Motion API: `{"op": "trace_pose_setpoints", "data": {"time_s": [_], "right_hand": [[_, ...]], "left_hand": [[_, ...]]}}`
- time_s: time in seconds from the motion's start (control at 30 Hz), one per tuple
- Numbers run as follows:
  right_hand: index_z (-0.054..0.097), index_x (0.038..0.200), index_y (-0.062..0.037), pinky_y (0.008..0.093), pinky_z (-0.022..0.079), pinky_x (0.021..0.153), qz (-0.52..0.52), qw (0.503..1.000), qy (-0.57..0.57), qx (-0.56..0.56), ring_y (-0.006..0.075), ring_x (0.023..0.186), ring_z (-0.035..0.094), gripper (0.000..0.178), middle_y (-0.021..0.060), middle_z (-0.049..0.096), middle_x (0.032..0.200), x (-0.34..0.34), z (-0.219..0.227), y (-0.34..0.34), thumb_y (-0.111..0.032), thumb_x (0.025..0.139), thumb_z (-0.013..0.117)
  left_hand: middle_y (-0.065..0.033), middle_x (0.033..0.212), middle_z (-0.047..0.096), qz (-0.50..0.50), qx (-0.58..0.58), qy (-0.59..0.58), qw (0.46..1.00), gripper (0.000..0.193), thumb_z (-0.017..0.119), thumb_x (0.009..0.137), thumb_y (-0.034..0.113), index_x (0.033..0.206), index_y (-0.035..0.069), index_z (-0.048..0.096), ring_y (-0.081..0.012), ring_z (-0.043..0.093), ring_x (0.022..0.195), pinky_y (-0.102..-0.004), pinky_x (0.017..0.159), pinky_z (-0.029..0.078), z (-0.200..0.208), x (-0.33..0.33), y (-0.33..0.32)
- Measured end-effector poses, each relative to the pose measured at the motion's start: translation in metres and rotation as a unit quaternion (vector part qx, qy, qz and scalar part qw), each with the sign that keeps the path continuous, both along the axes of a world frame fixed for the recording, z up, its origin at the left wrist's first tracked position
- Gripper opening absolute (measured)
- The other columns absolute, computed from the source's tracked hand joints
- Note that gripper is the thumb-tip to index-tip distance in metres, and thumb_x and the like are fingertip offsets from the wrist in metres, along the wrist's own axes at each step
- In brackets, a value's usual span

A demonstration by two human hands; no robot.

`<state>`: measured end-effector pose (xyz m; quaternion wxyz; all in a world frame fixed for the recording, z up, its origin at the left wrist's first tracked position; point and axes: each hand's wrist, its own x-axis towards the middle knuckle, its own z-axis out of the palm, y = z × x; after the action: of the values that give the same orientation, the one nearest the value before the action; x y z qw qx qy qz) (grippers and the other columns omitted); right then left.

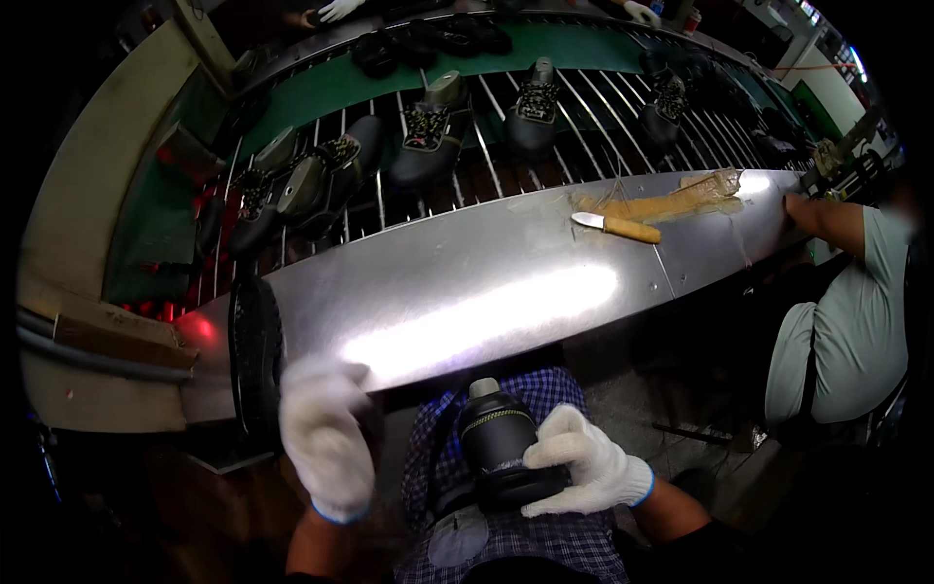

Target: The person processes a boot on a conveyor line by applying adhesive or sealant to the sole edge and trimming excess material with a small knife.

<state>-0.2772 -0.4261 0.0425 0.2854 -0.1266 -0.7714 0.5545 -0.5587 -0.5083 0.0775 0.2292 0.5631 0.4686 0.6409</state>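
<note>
Polished steel runs in front of you: the bench (pixel 467 292) is a long curved sheet with a bright streak of lamp light along its near edge. Behind its far edge lies a rack of metal bars (pixel 584 117) carrying dark shoes on lasts (pixel 433 131), and beyond that a green belt (pixel 321 88). The room around is dim. Near the bench's far right corner a knife (pixel 617 227) with a pale wooden handle lies flat, blade to your left, just beside a crumpled clear wrapper (pixel 681 200). Another person in a grey shirt (pixel 846 321) sits at the right end, one forearm on the bench.

Your left hand (pixel 326 438), in a white glove, hangs below the bench's near edge at the left end, fingers loosely curled and blurred; it sits just beside a black sole (pixel 255 350) standing on edge there, but you cannot tell whether it grips it.

Your right hand (pixel 584 472), also gloved, rests in your lap with the fingers wrapped over the black shoe (pixel 496 443). The shoe lies on your checked apron (pixel 545 540), below the near edge at mid-bench. Its long axis runs away from you, the grey last top pointing toward the bench.
</note>
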Motion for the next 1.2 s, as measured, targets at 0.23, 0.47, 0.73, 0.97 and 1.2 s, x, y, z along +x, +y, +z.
{"op": "trace_pose_setpoints", "data": {"time_s": [0.23, 0.47, 0.73, 0.97, 1.2], "right_hand": [[0.074, 0.117, -0.0123, 0.0422, 0.054, 0.093, 0.048, 0.989, -0.093, 0.102, 0.026, 0.102, 0.064, 0.047, 0.0078, 0.067, 0.11, 0.003, 0.004, -0.029, -0.035, 0.082, 0.096], [0.072, 0.131, -0.0065, 0.0418, 0.052, 0.105, 0.106, 0.987, 0.015, -0.122, 0.0248, 0.117, 0.059, 0.054, 0.0106, 0.061, 0.127, 0.023, -0.012, -0.008, -0.038, 0.09, 0.089], [0.03, 0.166, -0.0032, 0.054, 0.059, 0.103, -0.072, 0.919, -0.36, 0.142, 0.0448, 0.111, 0.071, 0.119, 0.0278, 0.05, 0.148, -0.023, 0.003, 0.02, -0.06, 0.08, 0.089], [0.034, 0.164, -0.0092, 0.0544, 0.056, 0.111, -0.002, 0.934, -0.356, -0.004, 0.0522, 0.133, 0.061, 0.115, 0.03, 0.045, 0.154, -0.054, -0.006, 0.038, -0.049, 0.074, 0.094], [0.046, 0.157, -0.0082, 0.0512, 0.058, 0.11, -0.061, 0.958, -0.276, 0.042, 0.0468, 0.129, 0.066, 0.095, 0.0252, 0.05, 0.149, -0.057, -0.007, 0.009, -0.039, 0.08, 0.092]], "left_hand": [[-0.0135, 0.093, 0.079, -0.213, -0.199, 0.078, 0.953, 0.033, 0.06, 0.107, 0.019, 0.088, 0.001, 0.08, -0.0253, 0.075, 0.087, -0.0373, 0.087, 0.06, -0.05, 0.04, 0.055], [-0.0192, 0.111, 0.077, -0.119, -0.207, 0.02, 0.971, 0.025, 0.067, 0.105, 0.02, 0.105, -0.002, 0.08, -0.0292, 0.075, 0.107, -0.0394, 0.096, 0.06, -0.064, 0.035, 0.046], [-0.0292, 0.154, 0.044, -0.01, -0.4, 0.135, 0.906, 0.12, 0.096, 0.075, 0.054, 0.165, 0.004, 0.034, -0.0466, 0.062, 0.135, -0.0528, 0.113, 0.054, -0.051, 0.053, 0.002], [-0.0244, 0.147, 0.05, -0.006, -0.398, 0.166, 0.902, 0.107, 0.101, 0.07, 0.048, 0.152, 0.006, 0.047, -0.0428, 0.067, 0.126, -0.0516, 0.104, 0.061, -0.031, 0.044, 0.007], [-0.0216, 0.137, 0.057, 0.055, -0.209, 0.189, 0.958, 0.092, 0.105, 0.066, 0.028, 0.139, 0.002, 0.056, -0.0351, 0.071, 0.116, -0.0439, 0.096, 0.064, -0.064, 0.045, -0.011]]}}
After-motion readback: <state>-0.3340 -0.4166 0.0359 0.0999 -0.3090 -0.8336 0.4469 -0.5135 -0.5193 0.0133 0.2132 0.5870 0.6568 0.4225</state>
